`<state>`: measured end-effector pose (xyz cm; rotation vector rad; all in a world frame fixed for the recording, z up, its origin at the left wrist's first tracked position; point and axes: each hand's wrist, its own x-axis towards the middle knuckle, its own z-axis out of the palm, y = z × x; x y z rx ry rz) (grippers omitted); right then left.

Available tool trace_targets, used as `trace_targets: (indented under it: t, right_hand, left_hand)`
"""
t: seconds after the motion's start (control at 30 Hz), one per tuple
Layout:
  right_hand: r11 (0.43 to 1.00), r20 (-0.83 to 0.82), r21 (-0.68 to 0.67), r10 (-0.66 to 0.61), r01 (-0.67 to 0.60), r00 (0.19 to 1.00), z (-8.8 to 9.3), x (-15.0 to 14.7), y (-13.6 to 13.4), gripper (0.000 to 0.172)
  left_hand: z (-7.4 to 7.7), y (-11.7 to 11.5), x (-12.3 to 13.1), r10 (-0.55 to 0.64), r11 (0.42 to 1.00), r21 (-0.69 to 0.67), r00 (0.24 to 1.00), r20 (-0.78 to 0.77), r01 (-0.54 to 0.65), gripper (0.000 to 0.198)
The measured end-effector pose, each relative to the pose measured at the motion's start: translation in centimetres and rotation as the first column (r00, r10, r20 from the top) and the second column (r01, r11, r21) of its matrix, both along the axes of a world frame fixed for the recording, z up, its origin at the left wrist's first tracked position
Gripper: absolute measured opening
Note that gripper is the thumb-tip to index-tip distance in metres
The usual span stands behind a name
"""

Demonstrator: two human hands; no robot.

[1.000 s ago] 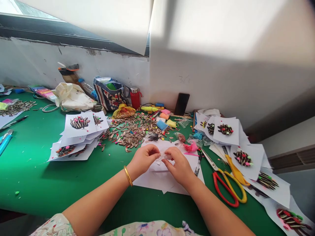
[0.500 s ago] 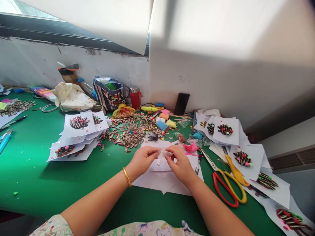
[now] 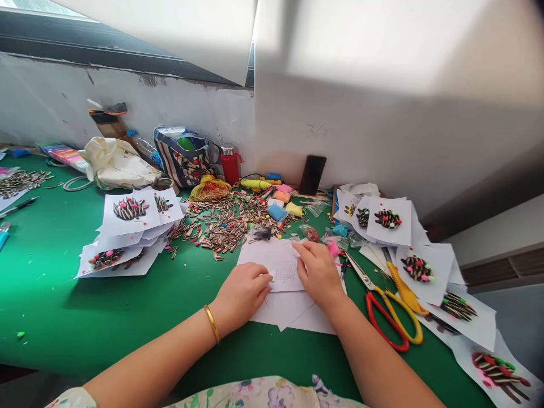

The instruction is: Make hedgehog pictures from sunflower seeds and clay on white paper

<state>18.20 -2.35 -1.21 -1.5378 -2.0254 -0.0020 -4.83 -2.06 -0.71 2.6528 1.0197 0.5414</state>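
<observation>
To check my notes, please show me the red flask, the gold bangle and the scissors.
Red flask point(image 3: 231, 169): head view, on its body.
Gold bangle point(image 3: 212, 324): head view, on the band at the wrist.
Scissors point(image 3: 377, 330): head view, on the red handle.

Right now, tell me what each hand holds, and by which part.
Left hand and right hand rest on a paper sheet; any grip cannot be told.

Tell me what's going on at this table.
A person is working at a green table with both bare hands on a white sheet printed or pencilled with a faint oval outline. The left hand rests at the sheet's lower edge, and the right hand presses its fingertips at the right side. Beyond lies a heap of striped sunflower seeds. Finished seed pictures sit on both sides, near red-and-yellow scissors.
</observation>
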Motion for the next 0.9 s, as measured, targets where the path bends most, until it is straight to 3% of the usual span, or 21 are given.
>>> trace_targets:
  t: [0.17,0.53,0.73,0.9]
  right_hand:
    - [0.950,-0.014,-0.182,0.254,-0.253,0.967,-0.7,-1.4,-1.1,0.038]
    - [0.940,0.130,-0.285,0.230,-0.186,0.964,-1.8,-2.2,-1.0,0.032]
    - [0.935,0.042,-0.283,0.235,-0.214,0.971,-1.9,-2.0,-1.1,0.038]
    - [0.928,0.038,-0.302,0.240,-0.218,0.970,-1.8,-1.8,-1.1,0.039]
  left_hand:
    - [-1.0,-0.8,0.2,0.014,0.995,0.096,0.993,-0.121,-0.002,0.032]
    - [-1.5,-0.7,0.3,0.011,0.996,0.089,0.986,-0.166,0.004,0.035]
    - [-1.9,-0.6,0.3,0.012,0.999,0.039,0.995,-0.096,-0.008,0.035]
    - [-1.5,-0.6,0.5,0.020,0.999,0.044,0.989,-0.146,-0.014,0.045]
